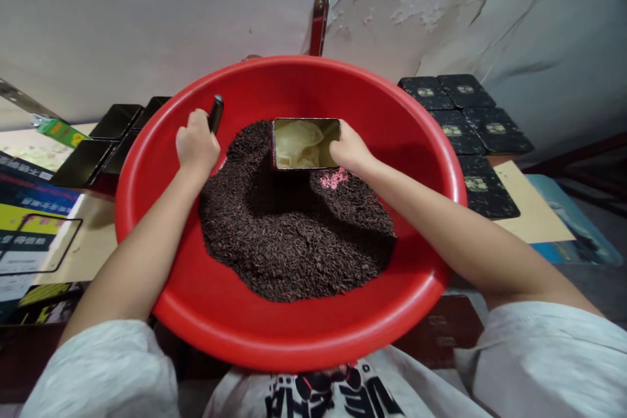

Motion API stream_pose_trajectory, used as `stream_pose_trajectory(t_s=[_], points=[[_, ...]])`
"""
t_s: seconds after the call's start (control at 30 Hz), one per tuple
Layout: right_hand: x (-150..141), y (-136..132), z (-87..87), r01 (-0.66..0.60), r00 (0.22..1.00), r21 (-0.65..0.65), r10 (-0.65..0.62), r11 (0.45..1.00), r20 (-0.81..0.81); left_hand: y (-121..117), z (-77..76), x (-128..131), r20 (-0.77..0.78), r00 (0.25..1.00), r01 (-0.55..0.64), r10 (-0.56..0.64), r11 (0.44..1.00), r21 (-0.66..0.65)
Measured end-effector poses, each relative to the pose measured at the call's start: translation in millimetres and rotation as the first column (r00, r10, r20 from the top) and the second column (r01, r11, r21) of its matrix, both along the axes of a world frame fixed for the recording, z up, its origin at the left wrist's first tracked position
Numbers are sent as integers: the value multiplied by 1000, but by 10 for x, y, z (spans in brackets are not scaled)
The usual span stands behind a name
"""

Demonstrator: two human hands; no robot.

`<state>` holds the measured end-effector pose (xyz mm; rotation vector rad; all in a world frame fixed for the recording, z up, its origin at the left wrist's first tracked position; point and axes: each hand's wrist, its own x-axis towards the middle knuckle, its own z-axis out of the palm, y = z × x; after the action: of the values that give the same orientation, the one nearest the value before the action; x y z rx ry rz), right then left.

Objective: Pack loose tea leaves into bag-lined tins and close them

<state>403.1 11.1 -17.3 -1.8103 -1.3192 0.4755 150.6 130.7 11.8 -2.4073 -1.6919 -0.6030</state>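
A large red plastic basin (294,333) holds a heap of dark loose tea leaves (289,248). In its middle, my right hand (350,147) grips the right side of an open rectangular tin (298,144), whose inside shows a pale, crumpled plastic liner. The tin is just above or on the heap; I cannot tell which. At the basin's left side, my left hand (197,144) is closed around a black handle (215,114). The rest of that tool is hidden behind the hand. A patch of pink bits (334,177) lies on the leaves beside the tin.
Several closed black tins (463,130) sit right of the basin, by a sheet of tan cardboard (531,206). On the left are several open dark tins (93,150), a green packet (61,130) and printed sheets (29,235). A peeling wall (196,6) rises behind.
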Motion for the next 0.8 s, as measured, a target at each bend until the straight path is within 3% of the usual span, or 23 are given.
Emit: stream_pose_trajectory(t_s=[0.1,0.2,0.33,0.4,0.47,0.53,0.57,0.6,0.63,0.67,0.73,0.77,0.8], points=[[-80,-43,32,50,998,-27,-51,998,-45,39,-237,-8,-281,958,8,-52,988,-154],[-149,-95,92,42,999,-26,-41,999,34,-26,-406,23,-442,890,-11,-110,965,-263],[-190,-134,131,-5,990,-36,10,999,138,-46,-506,72,-532,838,-146,-116,893,-425],[-189,-135,134,-19,985,-62,29,998,172,-35,-465,91,-498,861,-177,-106,854,-488],[-182,-127,143,-11,976,-99,32,995,214,-64,-341,113,-350,934,-99,-70,891,-442],[-179,-119,167,9,969,-149,28,989,247,-166,-157,147,-131,990,32,-60,979,-203],[-180,-118,187,13,966,-176,32,984,255,-244,-59,169,-53,994,93,-96,994,-53],[-184,-119,212,12,965,-201,41,980,260,-335,29,197,15,984,176,-179,975,134],[-191,-125,240,6,964,-229,56,973,262,-431,101,230,6,944,316,-330,910,268],[-201,-136,272,-7,961,-259,77,966,264,-526,152,268,-62,867,486,-495,810,327],[-232,-173,335,-35,955,-311,124,950,270,-690,185,352,-208,668,743,-715,622,247],[-251,-197,362,-57,952,-328,151,943,268,-752,174,393,-244,604,796,-759,585,152],[-271,-223,385,-90,948,-337,184,937,259,-799,150,429,-260,589,801,-765,594,68]])
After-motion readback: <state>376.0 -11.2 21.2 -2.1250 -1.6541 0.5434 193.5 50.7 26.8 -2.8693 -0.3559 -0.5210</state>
